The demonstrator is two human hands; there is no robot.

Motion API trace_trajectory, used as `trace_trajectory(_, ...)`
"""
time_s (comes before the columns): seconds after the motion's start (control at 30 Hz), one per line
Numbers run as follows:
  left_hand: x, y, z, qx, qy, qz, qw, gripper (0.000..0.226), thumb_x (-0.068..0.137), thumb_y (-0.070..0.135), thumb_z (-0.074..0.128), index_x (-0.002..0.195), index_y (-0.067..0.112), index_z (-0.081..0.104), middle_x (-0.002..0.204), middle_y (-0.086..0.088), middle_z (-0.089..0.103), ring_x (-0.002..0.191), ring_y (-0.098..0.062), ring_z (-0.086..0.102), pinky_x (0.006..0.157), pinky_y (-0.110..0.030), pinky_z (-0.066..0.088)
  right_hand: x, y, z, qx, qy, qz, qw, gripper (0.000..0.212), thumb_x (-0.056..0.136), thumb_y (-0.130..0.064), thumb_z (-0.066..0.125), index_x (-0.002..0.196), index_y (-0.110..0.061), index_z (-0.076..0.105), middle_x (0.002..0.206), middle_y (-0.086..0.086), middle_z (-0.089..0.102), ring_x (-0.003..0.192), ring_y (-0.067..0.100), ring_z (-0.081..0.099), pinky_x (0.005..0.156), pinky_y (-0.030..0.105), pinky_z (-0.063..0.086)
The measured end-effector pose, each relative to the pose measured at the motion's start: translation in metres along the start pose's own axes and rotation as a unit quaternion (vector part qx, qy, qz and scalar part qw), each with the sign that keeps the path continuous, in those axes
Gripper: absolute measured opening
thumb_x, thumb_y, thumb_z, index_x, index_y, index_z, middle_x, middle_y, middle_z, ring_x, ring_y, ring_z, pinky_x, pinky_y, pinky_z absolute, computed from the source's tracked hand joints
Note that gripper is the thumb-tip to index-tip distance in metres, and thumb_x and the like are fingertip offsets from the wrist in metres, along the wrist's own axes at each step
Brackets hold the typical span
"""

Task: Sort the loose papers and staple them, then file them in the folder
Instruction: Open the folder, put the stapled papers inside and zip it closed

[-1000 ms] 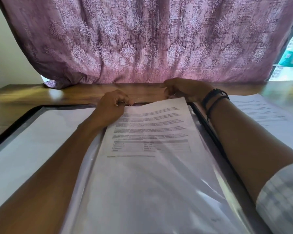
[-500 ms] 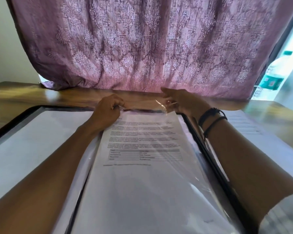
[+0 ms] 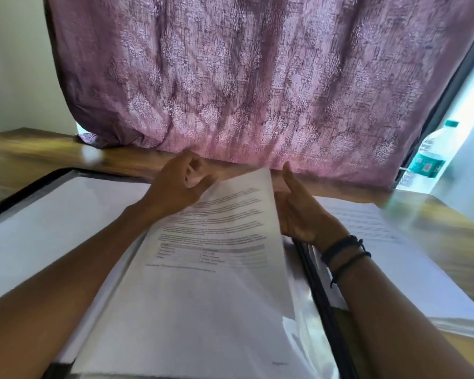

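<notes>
Black display folder [image 3: 319, 280] lies open on the wooden table [image 3: 25, 151], filling the near-left part of the head view. Stapled-looking printed papers [image 3: 211, 269] lie on its right-hand page, far right corner lifted off the page, and the staple itself is not visible.

Left hand [image 3: 175, 187] is at the papers' far left corner, fingers curled. It appears to pinch the mouth of the clear plastic sleeve [image 3: 307, 305], though blur makes that uncertain. Right hand [image 3: 301, 214] is spread, thumb up, palm flat against the papers' right edge, gripping nothing I can see. Its fingertips are partly hidden behind the sheet. Dark wristbands [image 3: 345, 250] are on that wrist.

A second stack of loose papers [image 3: 394, 255] sits by the table's right edge, just beside the folder. A water bottle [image 3: 427, 157] stands at the far right corner, and a purple curtain [image 3: 257, 77] hangs along the far edge.

Step, judged: filing, seating the set in a sleeve. Next move needs the sleeve held open while the right hand squares and slides the sheets without buckling the raised corner. The right-hand stack looks still to do.
</notes>
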State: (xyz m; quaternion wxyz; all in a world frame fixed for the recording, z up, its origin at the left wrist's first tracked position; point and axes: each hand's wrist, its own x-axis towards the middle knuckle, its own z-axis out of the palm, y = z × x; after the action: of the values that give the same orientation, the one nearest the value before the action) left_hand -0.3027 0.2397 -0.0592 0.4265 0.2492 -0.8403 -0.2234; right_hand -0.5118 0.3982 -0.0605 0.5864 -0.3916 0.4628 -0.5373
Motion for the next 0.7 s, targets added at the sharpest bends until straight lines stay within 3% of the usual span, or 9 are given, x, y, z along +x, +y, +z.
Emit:
trace_trajectory(0.13,-0.005,0.075,0.001,-0.043,-0.051,-0.047,0.997,0.070,0.062,0.083,0.054,0.096,0.021,0.050,0.085,0.003,0.060,0.072,-0.012,0.060,0.063,-0.031,0.052,-0.001,0.003,0.018,0.048,-0.032,-0.051,0.997,0.098,0.081,-0.081,0.027,0.129,-0.002,0.058,0.130,0.024,0.058,0.111,0.037,0.062,0.098,0.051,0.046)
trace_trajectory(0.23,-0.010,0.120,-0.001,0.030,-0.119,-0.069,0.990,0.083,0.061,0.080,0.063,0.115,0.018,0.044,0.091,0.008,0.051,0.073,-0.004,0.051,0.058,-0.020,0.039,-0.002,0.002,0.033,0.093,-0.047,-0.095,0.990,0.091,0.088,-0.076,0.022,0.129,-0.002,0.058,0.124,0.023,0.062,0.112,0.037,0.061,0.098,0.048,0.049)
trace_trajectory(0.33,-0.008,0.140,-0.013,0.124,-0.192,-0.087,0.970,0.070,0.073,0.060,0.071,0.117,0.012,0.047,0.107,-0.001,0.054,0.086,-0.012,0.053,0.067,-0.026,0.045,-0.004,0.003,0.044,0.098,-0.079,-0.087,0.988,0.097,0.088,-0.078,0.020,0.139,0.000,0.047,0.141,0.028,0.047,0.131,0.044,0.041,0.113,0.055,0.029)
trace_trajectory(0.4,-0.003,0.145,-0.029,0.100,-0.222,-0.134,0.960,0.056,0.078,0.048,0.073,0.108,0.006,0.052,0.101,-0.008,0.060,0.082,-0.018,0.059,0.068,-0.035,0.056,-0.005,0.004,0.051,0.089,-0.091,-0.088,0.988,0.096,0.088,-0.077,0.020,0.141,-0.002,0.046,0.147,0.026,0.041,0.134,0.045,0.035,0.116,0.057,0.020)
trace_trajectory(0.47,0.001,0.147,-0.053,0.066,-0.229,-0.176,0.955,0.034,0.082,0.022,0.069,0.103,0.000,0.052,0.091,-0.015,0.060,0.070,-0.021,0.062,0.054,-0.030,0.057,-0.003,0.006,0.055,0.081,-0.086,-0.083,0.990,0.088,0.088,-0.075,0.022,0.139,-0.009,0.050,0.142,0.016,0.051,0.127,0.038,0.049,0.109,0.055,0.034)
trace_trajectory(0.53,0.003,0.143,-0.079,0.113,-0.219,-0.177,0.953,0.017,0.080,0.003,0.058,0.096,-0.002,0.054,0.080,-0.018,0.054,0.060,-0.022,0.055,0.045,-0.022,0.041,0.001,0.010,0.057,0.057,-0.067,-0.082,0.993,0.082,0.090,-0.072,0.024,0.138,-0.012,0.051,0.138,0.011,0.056,0.124,0.034,0.055,0.106,0.053,0.041)
trace_trajectory(0.6,0.003,0.131,-0.106,0.185,-0.194,-0.184,0.946,0.016,0.074,0.003,0.056,0.089,-0.002,0.056,0.073,-0.016,0.052,0.055,-0.019,0.051,0.044,-0.022,0.034,0.005,0.016,0.057,0.005,-0.033,-0.078,0.996,0.075,0.091,-0.069,0.029,0.135,-0.014,0.054,0.134,0.008,0.060,0.122,0.032,0.058,0.105,0.052,0.043)
trace_trajectory(0.67,0.002,0.114,-0.131,0.219,-0.177,-0.208,0.937,0.030,0.067,0.013,0.056,0.095,0.003,0.058,0.080,-0.012,0.060,0.060,-0.019,0.057,0.047,-0.024,0.042,0.009,0.022,0.057,-0.047,0.006,-0.080,0.996,0.063,0.091,-0.063,0.037,0.131,-0.018,0.057,0.129,0.003,0.064,0.116,0.027,0.063,0.099,0.045,0.050)
trace_trajectory(0.7,0.000,0.108,-0.141,0.237,-0.172,-0.219,0.931,0.038,0.066,0.017,0.056,0.103,0.006,0.058,0.091,-0.010,0.063,0.072,-0.020,0.061,0.057,-0.027,0.048,0.009,0.023,0.058,-0.066,0.021,-0.086,0.994,0.057,0.091,-0.059,0.041,0.129,-0.020,0.058,0.127,0.001,0.066,0.113,0.025,0.065,0.094,0.041,0.053)
